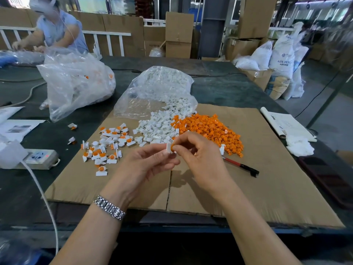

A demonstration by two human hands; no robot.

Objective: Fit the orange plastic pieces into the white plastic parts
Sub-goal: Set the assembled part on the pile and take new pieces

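While our left hand [150,165] pinches a white part [169,148] steady above the cardboard sheet [257,180], our right hand [198,155] pinches an orange piece [173,147] against it, apparently seating it.

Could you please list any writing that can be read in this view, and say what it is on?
"ABS RESIN", roughly, blurred: white sack at far right.
Logo above it: too blurred.
Paper sheets at left: print too small.
Notepad at right: handwriting illegible.
Cardboard boxes: nothing legible.
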